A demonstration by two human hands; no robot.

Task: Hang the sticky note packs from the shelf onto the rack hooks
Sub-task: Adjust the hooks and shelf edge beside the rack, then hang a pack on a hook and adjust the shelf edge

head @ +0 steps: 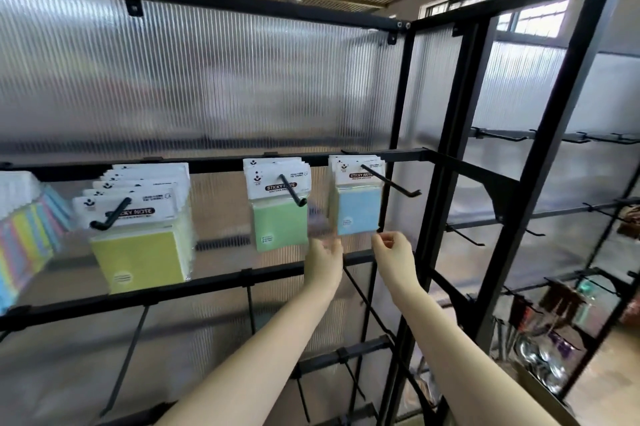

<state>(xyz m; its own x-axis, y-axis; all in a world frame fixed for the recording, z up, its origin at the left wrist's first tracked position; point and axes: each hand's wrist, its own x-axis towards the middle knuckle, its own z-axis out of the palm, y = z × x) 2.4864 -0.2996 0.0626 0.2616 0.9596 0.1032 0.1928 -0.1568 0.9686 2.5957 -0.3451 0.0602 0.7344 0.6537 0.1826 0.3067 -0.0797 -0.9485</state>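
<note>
Blue sticky note packs (358, 205) hang at the back of the right hook (391, 182) on the black rack. Green packs (280, 217) hang on the middle hook (293, 192), and a thick row of yellow packs (140, 252) fills the left hook (110, 216). My left hand (323, 261) is blurred, just below and between the green and blue packs, fingers loose and holding nothing. My right hand (393, 249) is just under the blue packs' lower right corner, fingers loosely curled, with nothing in them.
Multicoloured packs (24, 235) hang at the far left edge. Empty hooks (360, 294) stick out on the lower rails. A second rack (571, 304) to the right carries other hanging goods. Ribbed translucent panels (207, 79) back the rack.
</note>
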